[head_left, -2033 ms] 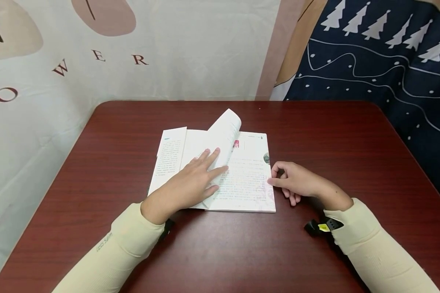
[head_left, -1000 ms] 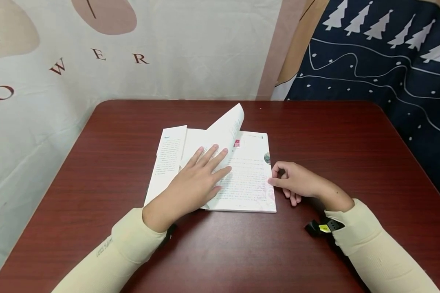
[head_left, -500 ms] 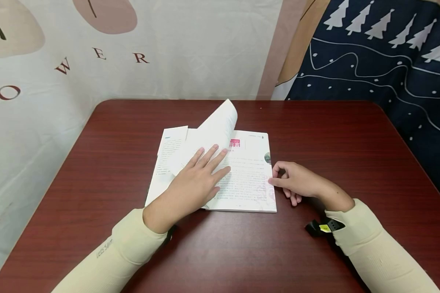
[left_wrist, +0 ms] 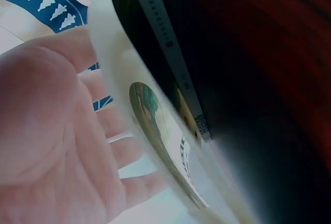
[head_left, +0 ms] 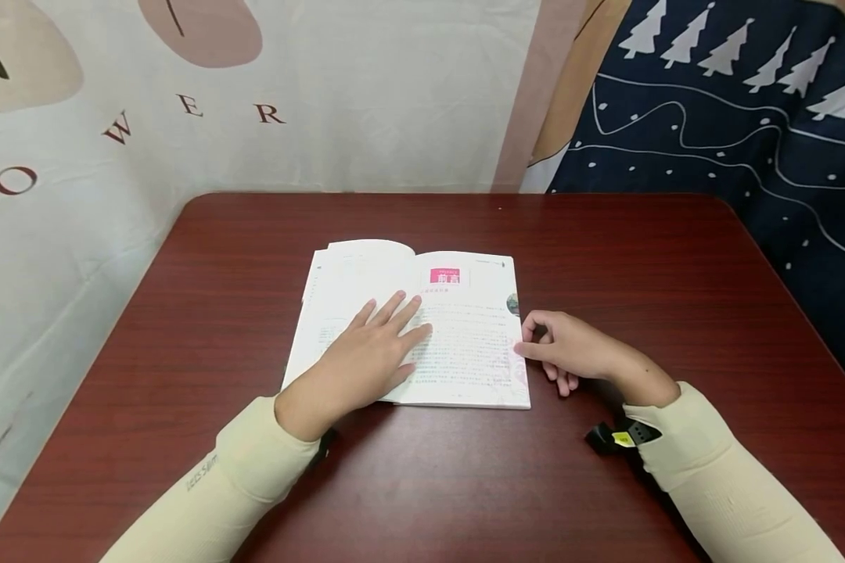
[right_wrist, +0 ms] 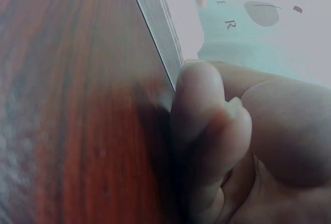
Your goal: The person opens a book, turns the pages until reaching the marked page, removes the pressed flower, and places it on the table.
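An open book [head_left: 472, 336] lies on the table, its right page showing a pink heading block near the top. My left hand [head_left: 366, 352] rests on the pages near the centre fold, fingers spread and straight. In the left wrist view its palm [left_wrist: 57, 131] shows beside the curved page edges and the book's printed cover [left_wrist: 150, 113]. At the book's right edge my right hand [head_left: 570, 348] has curled fingers, with thumb tip on the page margin, pinching the edge. The right wrist view shows its fingertips [right_wrist: 199, 87] right against the stacked page edges.
The dark red wooden table [head_left: 676, 274] has rounded far corners. Behind it hang a pale printed cloth [head_left: 394, 102] with letters and a navy cloth [head_left: 746, 148] with white trees. Cream sleeves [head_left: 267, 453] cover both forearms, with black straps at the wrists.
The raised, curling sheet has gone over to the left and now lies on the left side, baring the pink heading. My left hand shifted slightly; the right hand stayed put.
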`<action>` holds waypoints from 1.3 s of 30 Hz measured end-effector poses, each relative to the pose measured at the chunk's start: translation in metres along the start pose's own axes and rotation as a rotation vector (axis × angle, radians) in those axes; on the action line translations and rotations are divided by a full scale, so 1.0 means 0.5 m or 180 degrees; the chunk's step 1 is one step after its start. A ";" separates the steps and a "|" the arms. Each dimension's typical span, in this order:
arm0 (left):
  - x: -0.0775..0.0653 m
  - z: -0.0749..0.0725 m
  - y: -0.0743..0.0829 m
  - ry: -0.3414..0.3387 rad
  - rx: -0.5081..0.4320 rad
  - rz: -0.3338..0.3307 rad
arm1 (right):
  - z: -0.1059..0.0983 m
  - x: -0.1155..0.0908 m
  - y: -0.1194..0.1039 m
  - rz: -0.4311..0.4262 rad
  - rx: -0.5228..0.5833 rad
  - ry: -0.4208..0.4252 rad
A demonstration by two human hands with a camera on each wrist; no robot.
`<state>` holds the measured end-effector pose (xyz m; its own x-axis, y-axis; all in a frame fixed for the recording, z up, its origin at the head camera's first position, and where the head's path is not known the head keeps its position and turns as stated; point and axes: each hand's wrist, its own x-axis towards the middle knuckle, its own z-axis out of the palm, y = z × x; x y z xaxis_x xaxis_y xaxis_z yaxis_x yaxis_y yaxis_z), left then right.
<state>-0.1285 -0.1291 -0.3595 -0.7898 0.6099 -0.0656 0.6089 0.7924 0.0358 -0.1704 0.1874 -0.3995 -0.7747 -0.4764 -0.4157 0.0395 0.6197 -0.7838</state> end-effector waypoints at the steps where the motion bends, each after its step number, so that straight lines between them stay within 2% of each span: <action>1: 0.000 0.001 -0.001 -0.0021 -0.0022 -0.0006 | 0.000 0.000 0.000 0.0001 0.0001 0.0003; 5: 0.002 0.004 -0.003 -0.0085 -0.0098 -0.0013 | 0.000 -0.001 -0.001 0.0008 0.0013 0.0000; 15: 0.004 0.006 -0.006 -0.0080 -0.0235 -0.0053 | 0.000 -0.001 -0.001 0.0019 0.0015 0.0002; 29: 0.003 0.005 0.001 -0.0203 -0.0207 -0.0110 | -0.001 0.000 0.000 -0.0008 0.0026 -0.0012; 39: 0.006 0.007 0.017 -0.0233 -0.0299 0.0091 | -0.002 -0.001 0.002 -0.0009 0.0040 -0.0011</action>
<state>-0.1254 -0.1206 -0.3630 -0.7626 0.6324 -0.1357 0.6188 0.7744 0.1318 -0.1706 0.1887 -0.3998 -0.7726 -0.4803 -0.4152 0.0453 0.6106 -0.7907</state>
